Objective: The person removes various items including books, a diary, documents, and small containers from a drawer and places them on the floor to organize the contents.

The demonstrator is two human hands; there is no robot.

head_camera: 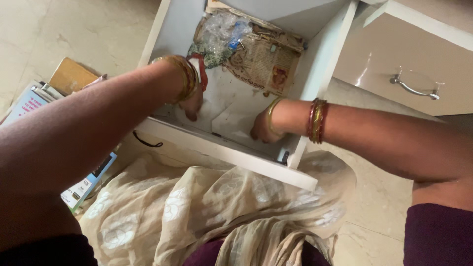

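White drawer [173,29] holds crumpled yellowed newspaper [261,61] behind both hands

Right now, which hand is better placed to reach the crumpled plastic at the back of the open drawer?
Probably the left hand: it sits just below the crumpled plastic. The right hand is lower, at the drawer front corner.
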